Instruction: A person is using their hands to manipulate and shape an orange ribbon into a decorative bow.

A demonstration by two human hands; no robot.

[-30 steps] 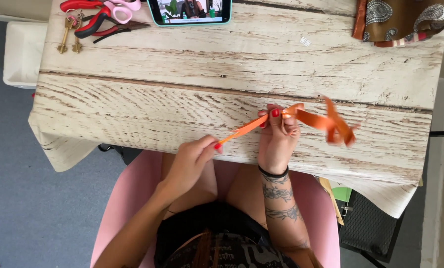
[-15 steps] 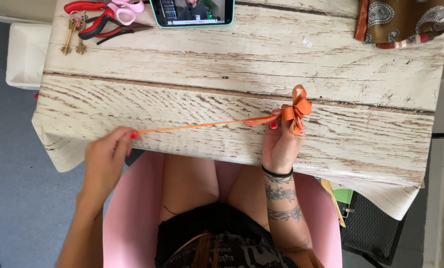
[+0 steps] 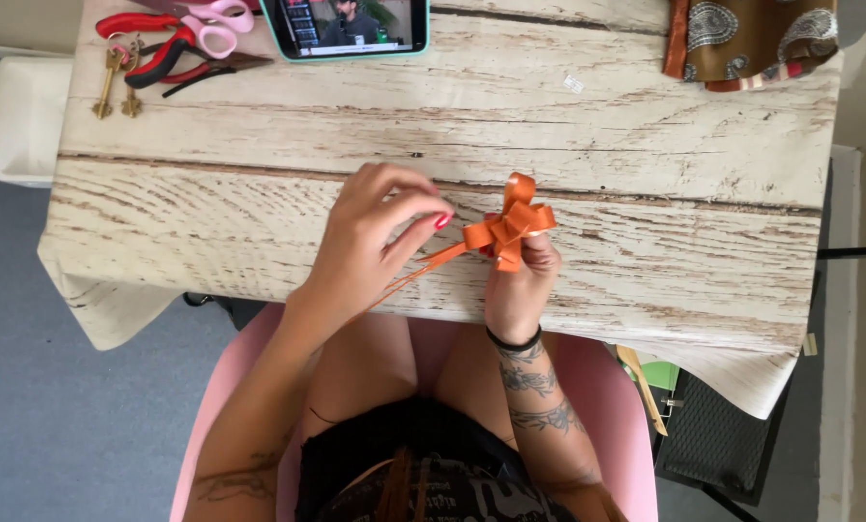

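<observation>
Head view: right hand [image 3: 520, 290] pinches orange bow [image 3: 506, 228] near table edge [image 3: 587, 327].

Both hands [image 3: 375, 237] [image 3: 520, 285] raised (fingers pinched)

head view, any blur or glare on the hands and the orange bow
Head view: even, soft daylight with no glare; the left hand and right hand look sharp, the orange bow crisp; only faint shadows fall on the table.

A phone [image 3: 346, 27] with a lit screen lies at the far edge of a wood-grain desk [image 3: 259, 145], beside pink scissors [image 3: 215, 24], red-handled pliers [image 3: 176, 58] and keys [image 3: 114, 82]; patterned brown cloth [image 3: 752, 43] sits opposite.
</observation>
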